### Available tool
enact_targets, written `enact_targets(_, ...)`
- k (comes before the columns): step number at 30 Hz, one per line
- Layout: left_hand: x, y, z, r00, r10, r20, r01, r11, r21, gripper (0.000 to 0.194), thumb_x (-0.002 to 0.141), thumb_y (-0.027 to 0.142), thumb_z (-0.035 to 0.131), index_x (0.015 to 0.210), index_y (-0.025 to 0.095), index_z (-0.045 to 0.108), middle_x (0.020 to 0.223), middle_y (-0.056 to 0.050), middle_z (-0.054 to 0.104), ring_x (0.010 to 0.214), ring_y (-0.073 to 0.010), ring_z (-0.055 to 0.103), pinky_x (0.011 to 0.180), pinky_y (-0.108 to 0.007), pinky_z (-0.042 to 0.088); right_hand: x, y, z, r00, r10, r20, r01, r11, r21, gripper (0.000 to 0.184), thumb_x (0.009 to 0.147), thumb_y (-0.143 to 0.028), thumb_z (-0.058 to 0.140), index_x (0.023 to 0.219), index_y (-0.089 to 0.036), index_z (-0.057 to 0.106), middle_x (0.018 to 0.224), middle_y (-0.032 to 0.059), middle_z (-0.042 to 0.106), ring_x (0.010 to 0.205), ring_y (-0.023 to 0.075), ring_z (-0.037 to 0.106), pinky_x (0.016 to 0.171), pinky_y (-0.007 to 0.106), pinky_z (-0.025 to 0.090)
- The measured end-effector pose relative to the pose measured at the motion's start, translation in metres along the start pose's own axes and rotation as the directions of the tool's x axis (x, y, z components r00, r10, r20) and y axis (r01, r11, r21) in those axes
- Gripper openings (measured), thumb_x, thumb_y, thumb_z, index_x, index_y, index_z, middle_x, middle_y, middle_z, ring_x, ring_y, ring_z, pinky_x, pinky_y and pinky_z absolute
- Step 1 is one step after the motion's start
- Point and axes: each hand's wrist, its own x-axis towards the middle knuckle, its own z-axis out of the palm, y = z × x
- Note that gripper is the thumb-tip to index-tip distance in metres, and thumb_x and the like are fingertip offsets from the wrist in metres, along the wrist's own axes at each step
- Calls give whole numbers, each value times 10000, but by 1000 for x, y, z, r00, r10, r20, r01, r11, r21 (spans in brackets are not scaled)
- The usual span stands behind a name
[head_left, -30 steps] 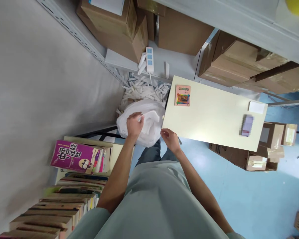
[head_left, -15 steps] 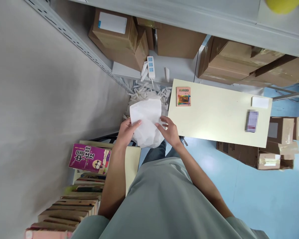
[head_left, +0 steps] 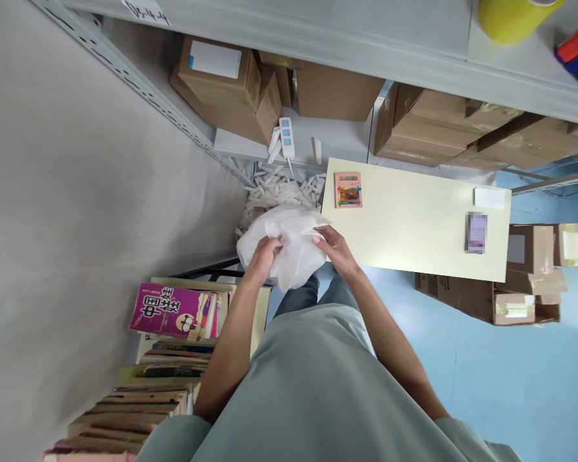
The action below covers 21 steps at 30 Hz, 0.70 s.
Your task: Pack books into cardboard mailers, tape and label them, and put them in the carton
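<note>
White bag (head_left: 299, 256), just beyond the left end of the pale table (head_left: 414, 224), wider crosswise, toward the table, than front to back. The left hand (head_left: 262, 258), farther from the table, pinches film near the bag's middle, thumb to fingers. The right hand (head_left: 340, 251), nearer the table, meets the bag's table-side edge, fingers curled, thumb slightly apart; its grip cannot be told.

A plain grey wall (head_left: 77, 192) is seen along the left, with soft shadow cast low on it. The floor (head_left: 486, 372) is coloured light blue and is brightened by glare near the pale bench (head_left: 414, 224). Across the top, a grey metal shelf unit (head_left: 318, 38) is filled on its lower level with brown cardboard boxes (head_left: 340, 90). More cartons (head_left: 532, 247) are stacked on the floor at the right.
</note>
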Motion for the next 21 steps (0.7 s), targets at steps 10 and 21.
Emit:
enact_targets(10, -19, 25, 10, 941, -48, 336, -1, 990, 142, 646, 760, 512, 892, 1327, 239, 742, 1291, -102, 790, 1295, -378, 701, 1087, -475, 563, -2, -23, -22, 964, -243, -108, 206, 938, -279, 681, 851, -707, 828, 1399, -328, 687, 1654, 86, 546, 1585, 315, 454, 1313, 545, 373)
enact_targets(21, -22, 30, 10, 821, -149, 550, 148, 988, 48, 354, 559, 364, 901, 856, 209, 787, 786, -55, 782, 708, -272, 711, 632, -350, 575, -2, -40, -61, 984, -58, 170, 90, 979, -185, 837, 823, -481, 831, 1599, -367, 539, 1696, 56, 530, 1637, 325, 397, 1318, 628, 320)
